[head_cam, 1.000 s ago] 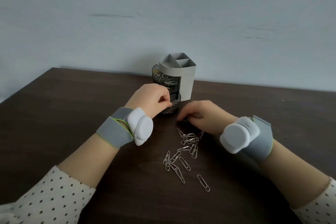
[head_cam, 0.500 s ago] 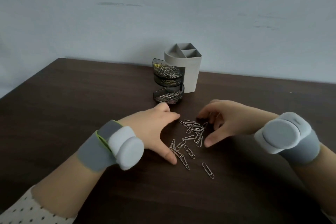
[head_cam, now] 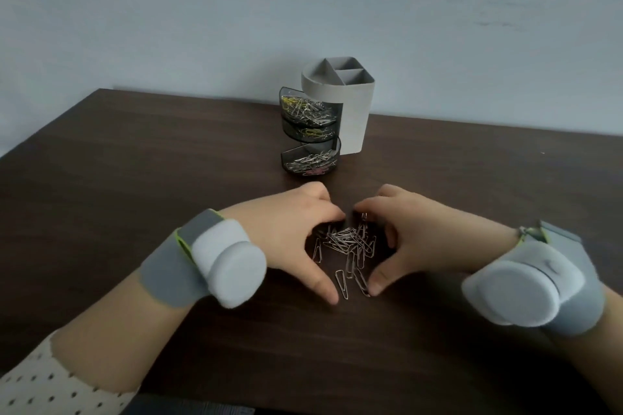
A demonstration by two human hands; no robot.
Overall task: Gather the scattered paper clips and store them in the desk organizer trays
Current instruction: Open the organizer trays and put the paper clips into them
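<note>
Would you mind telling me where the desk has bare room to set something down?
Bare wood lies left of the left hand, right of the organizer above the right hand, and along the near edge. It is crowded between the hands, around the paper clips.

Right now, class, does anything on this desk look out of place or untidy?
Yes. A heap of loose paper clips lies on the bare dark desk instead of in the organizer trays behind it. The left hand and right hand cup the heap from both sides. Nothing looks damaged.
</note>
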